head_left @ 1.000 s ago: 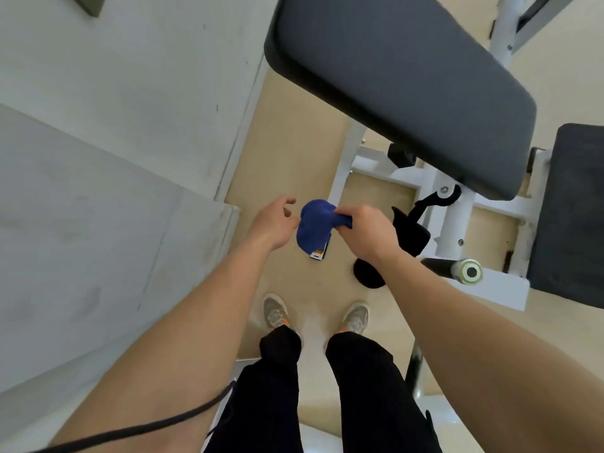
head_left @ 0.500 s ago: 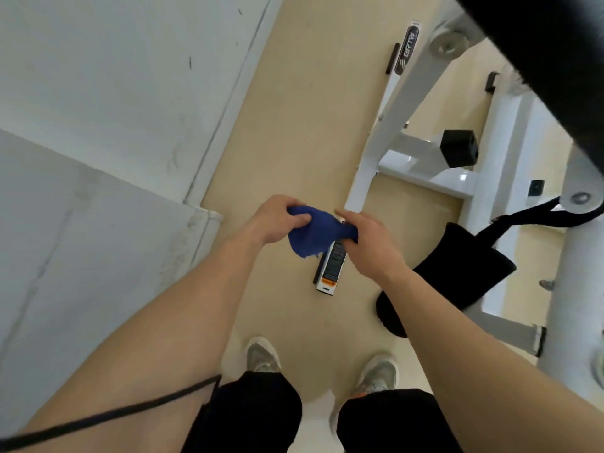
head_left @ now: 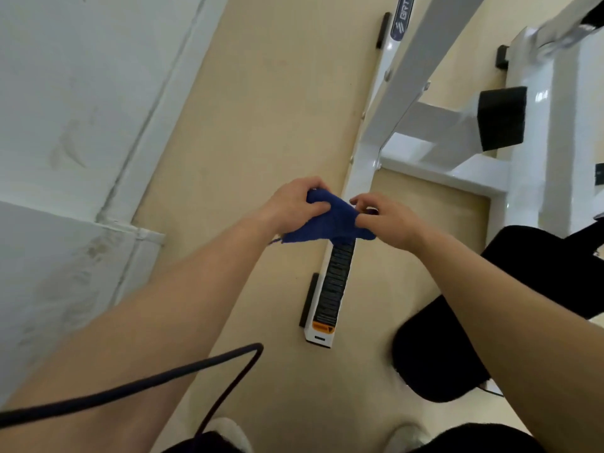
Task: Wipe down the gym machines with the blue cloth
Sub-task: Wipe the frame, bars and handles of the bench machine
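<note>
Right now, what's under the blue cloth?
The left hand and right hand hold the blue cloth over a white bar with a black strip, lying on the floor. The cloth hides part of the bar.

Shoes (head_left: 228,434) cropped, black pad (head_left: 434,354) half hidden

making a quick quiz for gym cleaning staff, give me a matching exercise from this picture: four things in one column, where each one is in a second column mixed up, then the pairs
Things
1. blue cloth
2. black cable
3. orange label
4. black pad

Places
A. near end of the white floor bar
B. lower right of the view, right of that bar
C. pinched between the left hand and the right hand
D. looping across the lower left of the view

Pairs: 1-C, 2-D, 3-A, 4-B
</note>
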`<state>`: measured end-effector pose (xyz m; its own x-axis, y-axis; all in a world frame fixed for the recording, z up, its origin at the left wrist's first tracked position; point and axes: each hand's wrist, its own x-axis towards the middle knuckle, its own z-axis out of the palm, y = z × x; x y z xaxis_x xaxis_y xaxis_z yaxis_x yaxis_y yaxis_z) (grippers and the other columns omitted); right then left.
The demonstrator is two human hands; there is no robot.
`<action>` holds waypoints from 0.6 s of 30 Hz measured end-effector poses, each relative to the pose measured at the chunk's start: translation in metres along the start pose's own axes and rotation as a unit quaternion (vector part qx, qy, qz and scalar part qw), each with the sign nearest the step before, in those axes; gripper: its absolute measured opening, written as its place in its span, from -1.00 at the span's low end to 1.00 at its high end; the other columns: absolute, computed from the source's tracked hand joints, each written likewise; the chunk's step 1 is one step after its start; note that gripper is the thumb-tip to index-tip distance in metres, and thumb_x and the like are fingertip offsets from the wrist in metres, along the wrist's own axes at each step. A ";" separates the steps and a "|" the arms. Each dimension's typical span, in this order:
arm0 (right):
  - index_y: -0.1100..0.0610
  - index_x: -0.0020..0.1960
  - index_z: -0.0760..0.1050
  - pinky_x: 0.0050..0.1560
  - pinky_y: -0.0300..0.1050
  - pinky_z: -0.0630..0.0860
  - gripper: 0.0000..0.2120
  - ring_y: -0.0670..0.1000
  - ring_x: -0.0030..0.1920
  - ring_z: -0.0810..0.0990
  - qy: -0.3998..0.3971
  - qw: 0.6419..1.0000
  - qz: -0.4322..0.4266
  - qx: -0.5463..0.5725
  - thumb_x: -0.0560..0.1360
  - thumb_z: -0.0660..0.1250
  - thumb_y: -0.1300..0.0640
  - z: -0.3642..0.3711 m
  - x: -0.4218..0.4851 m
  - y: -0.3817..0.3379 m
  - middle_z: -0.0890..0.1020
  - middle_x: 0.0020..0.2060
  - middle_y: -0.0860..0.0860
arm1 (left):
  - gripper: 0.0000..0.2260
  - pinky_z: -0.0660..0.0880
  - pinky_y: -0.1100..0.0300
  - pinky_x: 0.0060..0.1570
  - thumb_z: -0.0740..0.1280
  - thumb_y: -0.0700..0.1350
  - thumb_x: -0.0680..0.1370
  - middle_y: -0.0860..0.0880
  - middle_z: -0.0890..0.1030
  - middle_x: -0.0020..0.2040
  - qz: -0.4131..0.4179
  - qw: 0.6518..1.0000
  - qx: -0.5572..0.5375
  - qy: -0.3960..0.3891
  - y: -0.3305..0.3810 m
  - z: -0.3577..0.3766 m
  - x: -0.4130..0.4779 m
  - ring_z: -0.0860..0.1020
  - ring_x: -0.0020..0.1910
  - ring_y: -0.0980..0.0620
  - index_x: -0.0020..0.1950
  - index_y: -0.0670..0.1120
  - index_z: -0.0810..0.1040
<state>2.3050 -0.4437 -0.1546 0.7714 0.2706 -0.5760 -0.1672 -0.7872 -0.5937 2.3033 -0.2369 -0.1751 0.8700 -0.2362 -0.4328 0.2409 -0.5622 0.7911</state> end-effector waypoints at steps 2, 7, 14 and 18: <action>0.07 -0.13 0.50 -0.13 -0.05 0.48 -0.95 0.03 -0.12 0.55 -0.011 0.999 0.009 -0.039 0.46 0.29 0.10 0.000 0.015 0.014 0.62 -0.11 -0.02 | -0.93 0.49 0.25 -0.13 0.35 -0.11 0.57 0.05 0.64 -0.09 -0.006 1.000 -0.016 -0.013 -0.016 0.010 0.016 0.59 -0.08 0.09 0.04 -0.01 0.56; 0.04 -0.05 0.51 -0.26 -0.15 0.45 -0.93 -0.02 -0.21 0.58 0.033 0.998 0.046 0.023 0.50 0.36 0.07 0.003 0.040 0.048 0.64 -0.19 -0.02 | -0.94 0.50 0.23 -0.11 0.38 -0.11 0.55 0.03 0.64 -0.10 -0.022 0.999 -0.022 -0.024 -0.045 0.027 0.051 0.58 -0.09 0.06 0.01 -0.03 0.59; 0.04 0.41 0.33 0.16 -0.06 0.46 -0.54 0.01 0.22 0.47 0.279 0.957 0.075 -0.014 0.58 0.29 -0.10 0.049 0.064 0.094 0.42 0.32 -0.01 | -0.56 0.47 0.12 0.19 0.33 0.04 0.57 0.07 0.50 0.28 -0.054 0.986 -0.035 0.154 -0.059 0.081 0.075 0.50 0.21 0.05 0.43 0.01 0.36; 0.00 0.29 0.42 0.08 -0.06 0.53 -0.71 -0.06 0.03 0.55 0.267 0.948 0.084 0.150 0.69 0.03 -0.06 0.091 0.066 0.087 0.56 0.18 0.00 | -0.66 0.48 0.18 0.10 0.16 0.01 0.66 0.07 0.54 0.24 -0.037 0.987 -0.116 0.110 -0.059 0.118 0.062 0.51 0.10 0.13 0.44 0.02 0.36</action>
<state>2.2854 -0.4436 -0.2953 0.9060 -0.2277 -0.3569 -0.4206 -0.5798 -0.6978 2.2920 -0.3116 -0.2993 0.9123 -0.0098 -0.4093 0.3770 -0.3697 0.8492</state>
